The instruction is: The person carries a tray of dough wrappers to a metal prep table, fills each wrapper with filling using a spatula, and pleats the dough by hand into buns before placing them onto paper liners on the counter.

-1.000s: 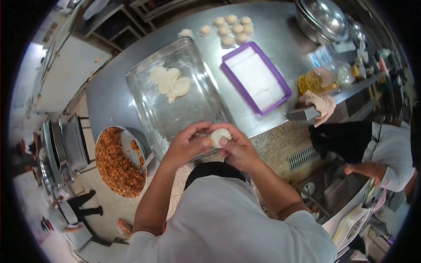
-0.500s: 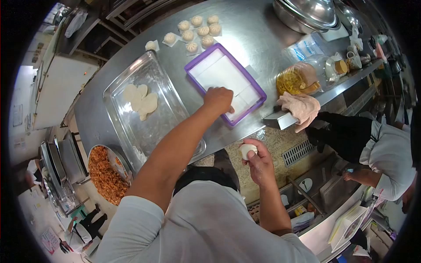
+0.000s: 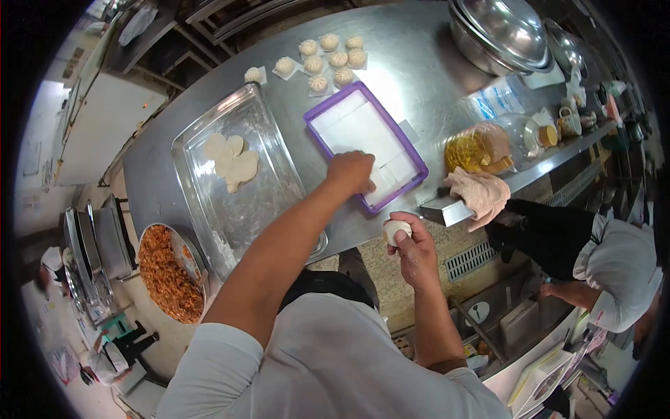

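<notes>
My left hand [image 3: 351,172] reaches into a purple tray [image 3: 400,127] lined with white paper squares [image 3: 356,133]. Its fingers are curled, with the tips down at the paper; whether they pinch a sheet is hidden. In front of the table edge, my right hand [image 3: 417,255] is closed around a pleated bun [image 3: 396,231], the thumb pressed against it. Beyond the tray, several pleated buns [image 3: 338,59] stand on paper squares on the steel table. To the left, flat dough rounds [image 3: 234,164] overlap in a large metal tray [image 3: 269,115].
A bowl of reddish-brown filling [image 3: 167,272] sits at the near left. On the right are an oil jug [image 3: 478,146], a pinkish cloth [image 3: 480,194] over the table's edge and metal bowls [image 3: 488,42]. A co-worker [image 3: 614,272] stands to the far right.
The view has shifted slightly. Beneath my left hand the paper squares lie a little differently. My right hand still holds the bun, now turned somewhat.
</notes>
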`<move>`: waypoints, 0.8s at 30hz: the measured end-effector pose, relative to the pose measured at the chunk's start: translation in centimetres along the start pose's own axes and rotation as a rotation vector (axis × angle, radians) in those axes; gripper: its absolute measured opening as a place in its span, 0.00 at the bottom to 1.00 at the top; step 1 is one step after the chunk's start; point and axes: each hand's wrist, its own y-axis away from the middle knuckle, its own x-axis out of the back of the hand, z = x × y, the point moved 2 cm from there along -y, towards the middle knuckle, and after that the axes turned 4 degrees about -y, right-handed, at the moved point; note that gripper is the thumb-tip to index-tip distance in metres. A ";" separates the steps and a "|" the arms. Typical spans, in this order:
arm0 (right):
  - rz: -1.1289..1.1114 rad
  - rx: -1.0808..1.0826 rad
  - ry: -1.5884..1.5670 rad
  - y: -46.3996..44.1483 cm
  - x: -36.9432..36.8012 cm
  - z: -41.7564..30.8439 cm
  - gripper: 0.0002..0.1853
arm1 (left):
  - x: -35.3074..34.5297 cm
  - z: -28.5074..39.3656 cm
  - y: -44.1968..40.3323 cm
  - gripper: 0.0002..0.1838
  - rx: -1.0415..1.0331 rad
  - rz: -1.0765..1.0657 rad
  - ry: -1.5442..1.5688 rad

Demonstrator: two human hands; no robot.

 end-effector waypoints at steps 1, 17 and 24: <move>-0.010 -0.007 0.008 -0.2 -0.2 0.1 0.20 | -0.1 0.4 0.1 0.22 0.028 -0.048 -0.071; -0.063 0.128 0.056 -0.7 -2.9 -1.3 0.22 | 3.7 -1.9 9.0 0.23 0.163 0.096 1.195; -0.305 0.621 0.872 -3.1 -9.2 -1.6 0.21 | 3.8 -2.6 16.5 0.23 0.191 0.191 1.517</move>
